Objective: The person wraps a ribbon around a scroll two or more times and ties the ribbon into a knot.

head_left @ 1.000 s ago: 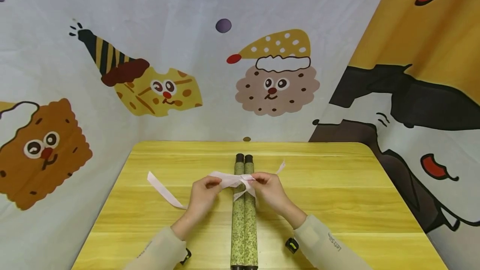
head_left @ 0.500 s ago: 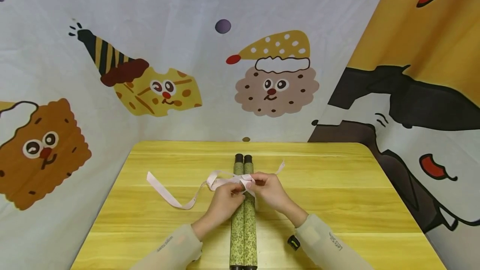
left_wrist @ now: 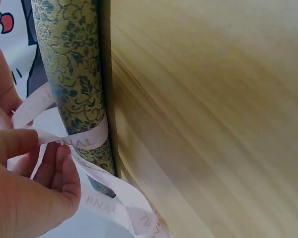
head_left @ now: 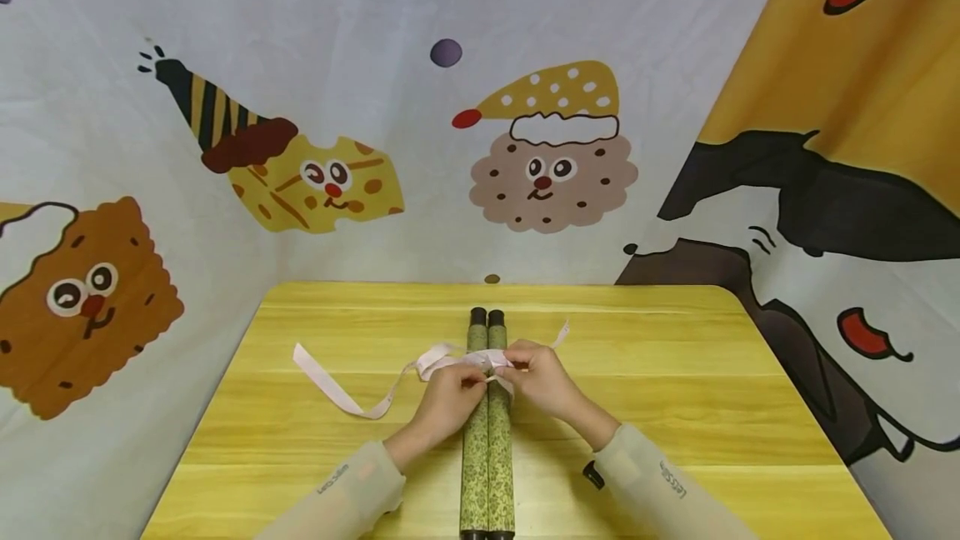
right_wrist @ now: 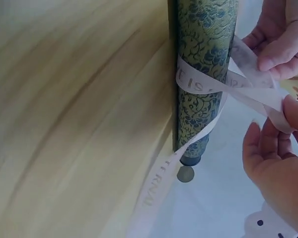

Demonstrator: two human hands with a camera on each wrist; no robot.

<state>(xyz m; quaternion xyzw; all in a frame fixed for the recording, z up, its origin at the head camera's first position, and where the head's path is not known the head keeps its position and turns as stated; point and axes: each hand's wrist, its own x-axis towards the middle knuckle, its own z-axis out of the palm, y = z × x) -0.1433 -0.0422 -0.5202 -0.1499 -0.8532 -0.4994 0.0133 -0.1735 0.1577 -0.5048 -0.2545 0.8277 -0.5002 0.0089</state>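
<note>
Two slim scrolls, the left one (head_left: 476,465) and the right one (head_left: 501,457), lie side by side on the table, green with a floral pattern and dark end knobs. A pale pink ribbon (right_wrist: 201,82) with printed letters wraps round them, partly crossed over the top. My left hand (head_left: 448,400) pinches a length of ribbon between thumb and fingers, over the left scroll. Just right of the scrolls, my right hand (head_left: 543,382) pinches another part of the ribbon, forming a loop in the right wrist view. The fingers partly hide the crossing.
Wood-patterned table (head_left: 660,407) lies under everything. One long ribbon tail curves over its left side, and a short tail (head_left: 562,333) points away at the right. A cartoon-printed cloth (head_left: 420,190) hangs behind the table. A dark wrist device (head_left: 593,475) shows under the right sleeve.
My left hand has moved right and inward, from a stretched piece of ribbon at the left to the crossing over the scrolls. The released piece lies looped at the left. My right hand stays nearly in place.
</note>
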